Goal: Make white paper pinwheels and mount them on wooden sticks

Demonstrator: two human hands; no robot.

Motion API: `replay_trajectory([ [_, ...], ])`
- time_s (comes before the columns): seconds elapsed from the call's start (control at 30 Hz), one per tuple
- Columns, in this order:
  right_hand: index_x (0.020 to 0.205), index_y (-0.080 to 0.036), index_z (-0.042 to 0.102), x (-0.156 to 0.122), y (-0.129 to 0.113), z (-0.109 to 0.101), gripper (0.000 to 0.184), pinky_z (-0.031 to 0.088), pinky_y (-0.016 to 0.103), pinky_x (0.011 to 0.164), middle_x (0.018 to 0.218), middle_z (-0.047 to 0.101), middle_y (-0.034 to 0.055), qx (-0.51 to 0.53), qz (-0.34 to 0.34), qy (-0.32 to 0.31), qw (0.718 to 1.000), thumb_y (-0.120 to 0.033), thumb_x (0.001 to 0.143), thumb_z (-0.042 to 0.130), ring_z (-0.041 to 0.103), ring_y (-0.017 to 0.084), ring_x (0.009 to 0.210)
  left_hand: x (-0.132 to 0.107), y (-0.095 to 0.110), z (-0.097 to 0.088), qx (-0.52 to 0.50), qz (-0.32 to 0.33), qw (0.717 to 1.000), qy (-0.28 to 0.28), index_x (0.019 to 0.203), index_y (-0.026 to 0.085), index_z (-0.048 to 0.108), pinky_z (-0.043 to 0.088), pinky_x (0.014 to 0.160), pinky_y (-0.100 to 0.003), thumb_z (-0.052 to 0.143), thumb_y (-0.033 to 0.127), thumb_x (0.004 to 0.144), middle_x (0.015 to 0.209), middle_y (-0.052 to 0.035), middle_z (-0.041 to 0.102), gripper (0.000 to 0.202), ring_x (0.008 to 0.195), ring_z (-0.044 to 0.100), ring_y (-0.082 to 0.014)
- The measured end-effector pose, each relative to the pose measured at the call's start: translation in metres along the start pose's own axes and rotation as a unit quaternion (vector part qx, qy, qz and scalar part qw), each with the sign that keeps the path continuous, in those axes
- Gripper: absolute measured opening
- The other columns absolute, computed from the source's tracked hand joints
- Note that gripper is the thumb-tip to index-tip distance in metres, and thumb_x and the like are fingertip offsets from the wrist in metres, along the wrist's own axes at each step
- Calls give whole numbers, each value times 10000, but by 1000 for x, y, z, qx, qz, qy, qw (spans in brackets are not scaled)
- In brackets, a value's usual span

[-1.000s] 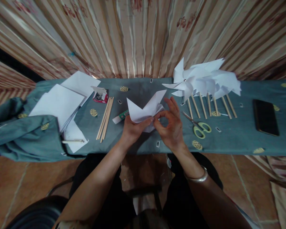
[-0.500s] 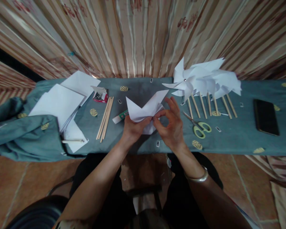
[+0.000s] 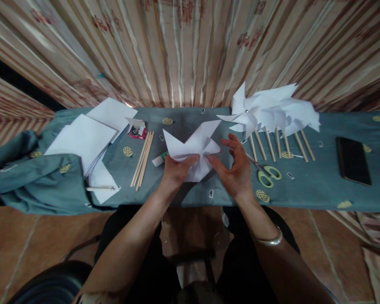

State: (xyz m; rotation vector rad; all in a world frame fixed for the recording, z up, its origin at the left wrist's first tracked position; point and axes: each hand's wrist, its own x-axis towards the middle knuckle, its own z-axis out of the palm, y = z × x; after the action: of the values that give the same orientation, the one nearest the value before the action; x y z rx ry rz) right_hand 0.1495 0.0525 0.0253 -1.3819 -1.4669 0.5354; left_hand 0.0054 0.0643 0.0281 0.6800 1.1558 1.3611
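My left hand (image 3: 176,172) pinches the centre of a folded white paper pinwheel (image 3: 193,147) held just above the teal cloth-covered table (image 3: 310,181). My right hand (image 3: 236,169) touches the paper's right side with thumb and fingertips, the other fingers curled loosely. A glue stick (image 3: 160,159) lies just left of my left hand. Green-handled scissors (image 3: 266,172) lie just right of my right hand.
Finished paper pinwheels on wooden sticks (image 3: 272,112) lie at the back right. Loose wooden sticks (image 3: 142,158), a small box of pins (image 3: 137,131) and stacked white sheets (image 3: 85,139) lie to the left. A dark phone (image 3: 353,160) rests at far right. A curtain hangs behind.
My right hand has opened from a pinch at the paper's centre and shifted slightly right along the paper. The view has tilted a little; the paper sits flatter.
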Motion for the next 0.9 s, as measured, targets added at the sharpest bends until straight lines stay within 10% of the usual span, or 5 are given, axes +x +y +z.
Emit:
replay_trajectory([
  [0.27, 832, -217, 618, -3, -11, -2, 140, 315, 537, 1116, 1435, 459, 87, -35, -51, -2, 998, -329, 782, 685, 361, 296, 1378, 2, 0, -1, -13, 9, 1000, -6, 779, 183, 737, 535, 695, -280, 813, 209, 559, 790, -10, 739, 234, 704, 655, -175],
  [0.9, 702, -216, 665, -2, -1, 11, 143, 320, 535, 1105, 1320, 582, 77, 50, 60, -30, 996, -341, 760, 703, 446, 279, 1319, -5, 0, 3, -14, -1, 999, -39, 868, 144, 732, 531, 800, -322, 819, 253, 579, 867, -59, 750, 320, 789, 682, -199],
])
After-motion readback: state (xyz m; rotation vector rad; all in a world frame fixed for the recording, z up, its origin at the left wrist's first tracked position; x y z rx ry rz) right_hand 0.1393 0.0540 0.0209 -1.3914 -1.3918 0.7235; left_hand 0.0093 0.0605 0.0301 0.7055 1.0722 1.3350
